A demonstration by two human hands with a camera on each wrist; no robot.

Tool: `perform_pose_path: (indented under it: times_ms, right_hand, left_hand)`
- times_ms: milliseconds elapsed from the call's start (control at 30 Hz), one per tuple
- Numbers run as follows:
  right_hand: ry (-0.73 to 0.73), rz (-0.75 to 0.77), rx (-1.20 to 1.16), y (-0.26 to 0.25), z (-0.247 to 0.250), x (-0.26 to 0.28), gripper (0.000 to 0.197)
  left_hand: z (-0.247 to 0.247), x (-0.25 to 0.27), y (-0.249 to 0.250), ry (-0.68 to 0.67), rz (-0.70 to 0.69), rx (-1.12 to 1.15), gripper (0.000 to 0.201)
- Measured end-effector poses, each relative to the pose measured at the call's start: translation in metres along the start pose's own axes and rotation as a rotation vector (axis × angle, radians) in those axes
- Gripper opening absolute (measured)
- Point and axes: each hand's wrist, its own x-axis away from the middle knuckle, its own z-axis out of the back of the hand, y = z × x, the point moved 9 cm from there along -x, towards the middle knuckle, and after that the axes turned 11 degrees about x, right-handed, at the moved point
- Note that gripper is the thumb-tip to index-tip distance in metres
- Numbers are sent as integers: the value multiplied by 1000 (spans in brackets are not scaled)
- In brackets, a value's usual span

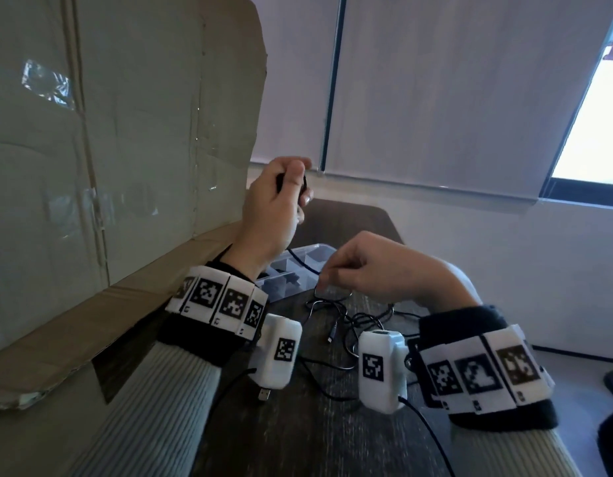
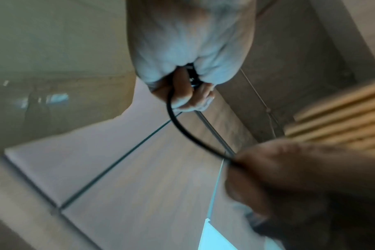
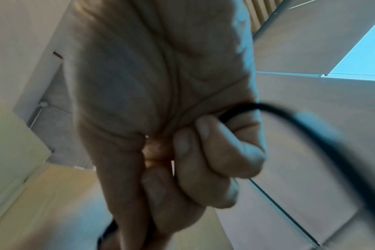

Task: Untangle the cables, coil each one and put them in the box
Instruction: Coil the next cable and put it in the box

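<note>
My left hand [image 1: 288, 187] is raised beside the cardboard box [image 1: 109, 166], fingers curled round a black cable [image 1: 303, 261]. In the left wrist view the left hand [image 2: 188, 94] grips this cable [image 2: 182, 128], which arcs down to my right hand [image 2: 300, 177]. My right hand [image 1: 336, 273] hovers low over the table and pinches the same cable just above a tangle of thin black cables [image 1: 346, 318]. The right wrist view shows the right hand [image 3: 203, 152] with fingers and thumb curled on the cable [image 3: 310, 128]. How much cable sits inside the left fist is hidden.
The tall cardboard box with an open flap fills the left side. A clear plastic compartment case [image 1: 312, 253] lies on the dark wooden table [image 1: 332, 442] behind the hands. A loose USB plug [image 1: 264, 394] lies near my left wrist. Wall and window blinds stand behind.
</note>
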Motion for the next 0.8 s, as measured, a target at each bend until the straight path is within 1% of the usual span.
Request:
perform_pose_path:
  times_ms: [33, 67, 133, 200, 267, 367, 400, 433, 467, 500, 533, 600, 633, 700, 800]
  right_hand:
    - [34, 18, -4, -2, 7, 4, 21]
    - [79, 39, -22, -4, 15, 7, 22]
    - [184, 78, -63, -7, 29, 11, 22]
    - [335, 86, -90, -7, 41, 10, 19]
    - [532, 58, -119, 0, 56, 12, 11]
    - [757, -1, -168, 16, 73, 19, 8]
    - [819, -26, -202, 22, 77, 22, 10]
    - [874, -50, -249, 29, 80, 25, 13]
    - [911, -71, -305, 35, 82, 28, 15]
    - [926, -86, -360, 39, 82, 29, 17]
    - [926, -96, -407, 42, 81, 30, 18]
    - [929, -115, -454, 46, 79, 31, 16]
    - [935, -128, -463, 47, 79, 31, 14]
    - [942, -140, -473, 50, 79, 30, 11]
    - [899, -136, -456, 48, 74, 20, 11]
  left_hand:
    - [-3, 1, 2, -51, -45, -92, 23]
    - [-6, 3, 1, -101, -59, -179, 27]
    - [-16, 9, -4, -193, -38, -353, 40]
    - [-27, 17, -10, -287, -18, -492, 56]
    - [-35, 24, -20, -356, 58, -469, 72]
    - [-36, 25, -31, -374, 201, -340, 84]
    - [-37, 26, -32, -382, 241, -288, 83]
    - [-39, 28, -30, -403, 266, -227, 75]
    - [-41, 29, -28, -428, 271, -185, 61]
    - [-42, 30, -25, -451, 261, -171, 47]
    - [-43, 30, -23, -467, 250, -156, 37]
    - [-45, 29, -21, -465, 258, -60, 32]
    - [-44, 27, -20, -427, 271, 6, 33]
    - [-39, 21, -16, -299, 273, 142, 35]
    - [-31, 15, -13, -124, 249, 277, 34]
